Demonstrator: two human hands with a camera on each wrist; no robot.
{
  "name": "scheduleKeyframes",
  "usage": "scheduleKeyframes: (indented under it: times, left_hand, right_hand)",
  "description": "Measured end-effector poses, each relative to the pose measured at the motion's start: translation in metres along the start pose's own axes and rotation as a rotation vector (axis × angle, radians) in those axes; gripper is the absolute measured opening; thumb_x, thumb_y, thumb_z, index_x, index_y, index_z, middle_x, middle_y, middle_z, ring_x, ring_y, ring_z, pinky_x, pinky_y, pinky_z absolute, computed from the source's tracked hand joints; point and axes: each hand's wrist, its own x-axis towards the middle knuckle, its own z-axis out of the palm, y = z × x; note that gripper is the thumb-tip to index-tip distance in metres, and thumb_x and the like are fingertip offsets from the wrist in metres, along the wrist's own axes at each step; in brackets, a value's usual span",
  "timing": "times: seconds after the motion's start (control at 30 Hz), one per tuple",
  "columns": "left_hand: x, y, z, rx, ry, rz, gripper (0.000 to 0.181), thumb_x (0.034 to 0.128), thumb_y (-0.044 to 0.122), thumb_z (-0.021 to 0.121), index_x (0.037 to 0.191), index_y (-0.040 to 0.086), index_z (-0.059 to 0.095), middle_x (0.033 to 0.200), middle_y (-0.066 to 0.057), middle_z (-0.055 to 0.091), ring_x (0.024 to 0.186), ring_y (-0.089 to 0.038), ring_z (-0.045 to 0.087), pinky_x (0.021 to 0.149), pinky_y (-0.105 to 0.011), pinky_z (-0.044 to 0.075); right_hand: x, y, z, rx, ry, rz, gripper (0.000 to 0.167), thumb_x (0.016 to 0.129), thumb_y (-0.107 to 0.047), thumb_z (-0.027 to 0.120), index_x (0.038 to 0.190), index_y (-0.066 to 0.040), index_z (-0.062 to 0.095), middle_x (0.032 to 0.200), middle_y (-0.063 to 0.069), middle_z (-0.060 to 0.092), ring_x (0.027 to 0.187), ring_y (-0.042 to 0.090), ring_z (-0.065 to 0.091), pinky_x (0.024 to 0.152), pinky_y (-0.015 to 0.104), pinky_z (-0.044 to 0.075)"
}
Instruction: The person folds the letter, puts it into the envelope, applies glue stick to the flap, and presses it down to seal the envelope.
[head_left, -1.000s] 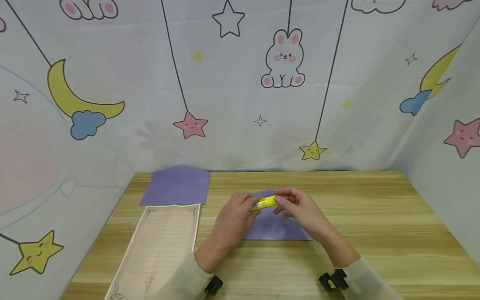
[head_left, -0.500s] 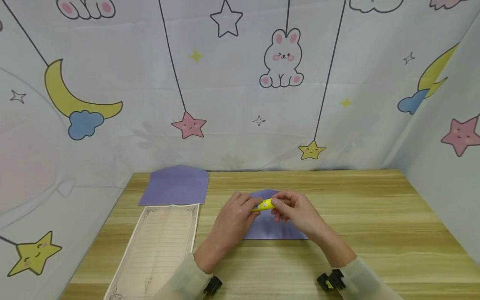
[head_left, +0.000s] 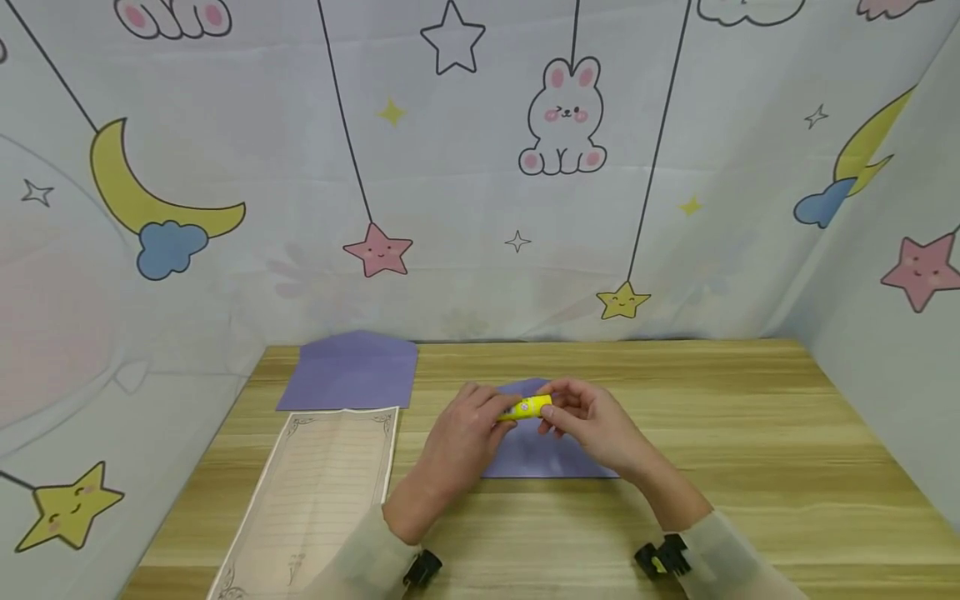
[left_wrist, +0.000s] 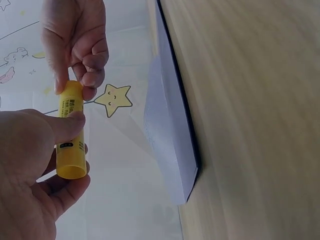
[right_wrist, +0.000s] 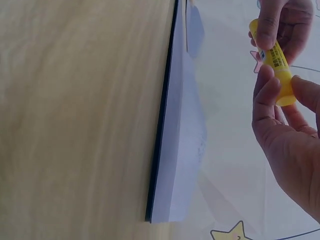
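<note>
Gripping a glossy yellow plastic tube (head_left: pixel 527 407) printed with dark lettering, a person's left hand (head_left: pixel 467 429) wraps thumb and fingers about its left part while the right hand (head_left: pixel 600 421) pinches its right end. The change over the past half second is slight: the right thumb has shifted, leaving more of that end in sight, while the left hand's hold is much the same. The work, it seems, is at the stage of handling the tube itself, with nothing yet being done to the paper below. The tube is slim, straight and smooth, held above the table and tilted, its right end a little higher. Whether a cap is loose cannot be told; no gap shows along the visible barrel.

Beneath the hands lies a purple paper envelope (head_left: pixel 551 457), its pointed flap to the far side. At far left rests a second purple paper envelope (head_left: pixel 351 375); just nearer, a cream lined paper sheet (head_left: pixel 330 475) with scrollwork corners. All the paper lies on a wood-grain table (head_left: pixel 750 442), before a white cartoon-printed curtain (head_left: pixel 465 150).
</note>
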Motion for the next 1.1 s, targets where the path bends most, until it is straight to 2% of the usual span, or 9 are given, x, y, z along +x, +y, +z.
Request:
scheduleKeyframes:
  times: [0.13, 0.27, 0.37, 0.53, 0.73, 0.83, 0.93, 1.03, 1.1]
  left_hand:
    - [-0.0001, -0.0005, 0.0008, 0.013, 0.000, 0.011, 0.037, 0.0870, 0.008, 0.089, 0.122, 0.008, 0.077, 0.106, -0.003, 0.072, 0.093, -0.021, 0.060, 0.079, -0.031, 0.056]
    - [0.0005, -0.0007, 0.0017, 0.018, 0.003, 0.029, 0.037, 0.0868, 0.008, 0.089, 0.121, 0.009, 0.077, 0.105, -0.001, 0.072, 0.093, -0.020, 0.060, 0.079, -0.031, 0.055]
    - [0.0000, -0.0007, 0.0024, 0.013, 0.001, 0.033, 0.037, 0.0870, 0.008, 0.089, 0.121, 0.009, 0.077, 0.105, -0.001, 0.073, 0.094, -0.020, 0.060, 0.080, -0.031, 0.055]
    - [-0.0010, -0.0003, 0.0018, 0.014, -0.008, 0.017, 0.037, 0.0876, 0.008, 0.089, 0.122, 0.010, 0.077, 0.107, -0.001, 0.072, 0.094, -0.020, 0.060, 0.080, -0.032, 0.056]
    - [0.0007, 0.0005, 0.0009, 0.022, -0.016, 0.009, 0.037, 0.0883, 0.009, 0.088, 0.123, 0.009, 0.076, 0.107, -0.002, 0.072, 0.094, -0.021, 0.060, 0.080, -0.032, 0.056]
    - [0.0014, 0.0009, 0.0010, 0.025, -0.018, 0.010, 0.037, 0.0883, 0.009, 0.088, 0.123, 0.009, 0.077, 0.107, -0.002, 0.072, 0.094, -0.021, 0.060, 0.080, -0.032, 0.056]
    - [0.0012, 0.0012, 0.0012, 0.021, -0.015, 0.010, 0.037, 0.0882, 0.008, 0.088, 0.123, 0.009, 0.077, 0.107, -0.001, 0.072, 0.095, -0.021, 0.061, 0.081, -0.032, 0.056]
    - [0.0010, 0.0014, 0.0013, 0.016, -0.009, 0.014, 0.037, 0.0881, 0.008, 0.088, 0.123, 0.009, 0.077, 0.106, -0.001, 0.072, 0.095, -0.020, 0.061, 0.081, -0.032, 0.056]
    - [0.0007, 0.0011, 0.0017, 0.014, -0.005, 0.017, 0.037, 0.0880, 0.008, 0.088, 0.123, 0.009, 0.077, 0.106, 0.000, 0.072, 0.095, -0.020, 0.061, 0.082, -0.032, 0.056]
  right_hand:
    - [0.0001, 0.0001, -0.0015, -0.023, 0.009, 0.048, 0.040, 0.109, -0.031, 0.064, 0.135, 0.000, 0.060, 0.115, 0.031, 0.069, 0.096, 0.042, 0.070, 0.080, 0.044, 0.061]
    - [0.0015, -0.0004, -0.0014, -0.043, 0.027, 0.106, 0.044, 0.109, -0.040, 0.063, 0.126, 0.000, 0.064, 0.106, 0.028, 0.072, 0.085, 0.036, 0.069, 0.071, 0.036, 0.059]
    - [0.0015, -0.0004, -0.0010, -0.052, 0.029, 0.103, 0.037, 0.109, -0.036, 0.064, 0.122, -0.001, 0.067, 0.104, 0.028, 0.070, 0.083, 0.039, 0.066, 0.068, 0.035, 0.057]
    - [-0.0001, -0.0004, -0.0021, -0.053, 0.027, 0.062, 0.028, 0.108, -0.025, 0.067, 0.126, -0.005, 0.065, 0.113, 0.029, 0.068, 0.092, 0.046, 0.066, 0.072, 0.037, 0.057]
    - [-0.0017, -0.0014, -0.0057, -0.043, 0.006, 0.054, 0.037, 0.107, -0.024, 0.068, 0.137, -0.004, 0.060, 0.118, 0.031, 0.065, 0.102, 0.054, 0.065, 0.078, 0.041, 0.058]
    - [-0.0020, -0.0021, -0.0071, -0.060, 0.021, 0.080, 0.044, 0.108, -0.030, 0.067, 0.140, -0.002, 0.058, 0.114, 0.029, 0.068, 0.097, 0.051, 0.065, 0.078, 0.042, 0.058]
    - [-0.0012, -0.0023, -0.0071, -0.072, 0.037, 0.114, 0.043, 0.108, -0.036, 0.065, 0.133, -0.001, 0.062, 0.109, 0.027, 0.071, 0.088, 0.042, 0.067, 0.074, 0.039, 0.058]
    - [-0.0004, -0.0019, -0.0063, -0.076, 0.036, 0.125, 0.039, 0.108, -0.036, 0.065, 0.124, 0.000, 0.066, 0.105, 0.026, 0.072, 0.083, 0.036, 0.067, 0.070, 0.036, 0.057]
    - [-0.0003, -0.0015, -0.0059, -0.076, 0.033, 0.119, 0.035, 0.108, -0.033, 0.065, 0.122, 0.000, 0.066, 0.105, 0.027, 0.072, 0.083, 0.038, 0.066, 0.068, 0.035, 0.056]
